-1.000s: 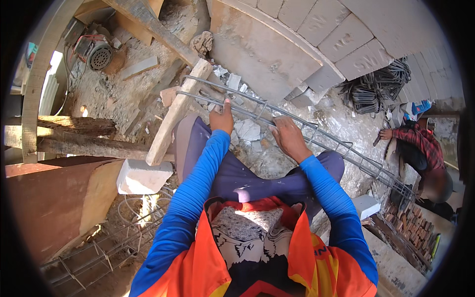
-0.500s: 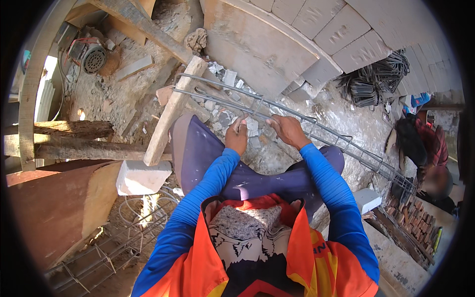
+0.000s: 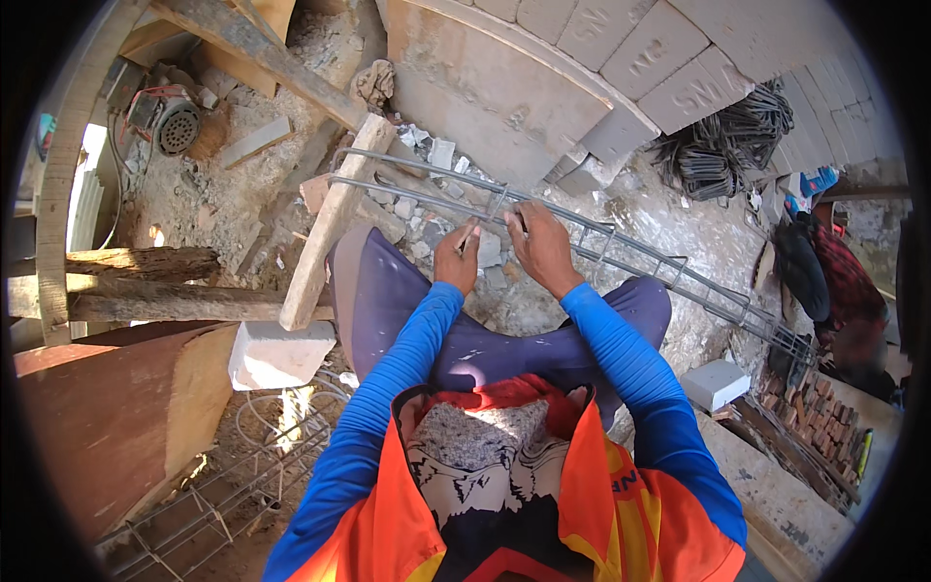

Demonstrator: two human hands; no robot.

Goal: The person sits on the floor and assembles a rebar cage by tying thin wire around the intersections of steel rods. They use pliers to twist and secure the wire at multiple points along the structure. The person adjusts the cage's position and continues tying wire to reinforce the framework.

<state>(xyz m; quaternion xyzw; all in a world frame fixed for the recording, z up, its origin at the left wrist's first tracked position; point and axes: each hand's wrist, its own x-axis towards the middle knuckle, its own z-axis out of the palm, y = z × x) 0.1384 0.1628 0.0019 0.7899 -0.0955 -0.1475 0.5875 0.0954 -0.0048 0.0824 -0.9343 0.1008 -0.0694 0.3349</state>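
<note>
A long steel rebar cage (image 3: 640, 257) runs from a wooden plank (image 3: 337, 223) at the left toward the right, across the space beyond my knees. Several bent stirrups cross its bars, one stirrup (image 3: 498, 199) just above my hands. My left hand (image 3: 456, 258) is closed in a pinch at the nearer bar, its thumb and fingertips together. Beside it, my right hand (image 3: 545, 250) has its fingers curled at the same bar, close to that stirrup. Whatever either hand pinches is too small or hidden to make out.
A bundle of black bent steel (image 3: 722, 145) lies by pale blocks (image 3: 669, 63) at the upper right. Another person (image 3: 849, 281) is at the far right. A motor (image 3: 175, 126) sits upper left. A white block (image 3: 281, 351) and another cage (image 3: 204, 514) lie lower left.
My right hand has shifted left and slightly up along the bar, closer to the stirrup. My left hand has moved slightly left and stays pinched. The view has shifted a little.
</note>
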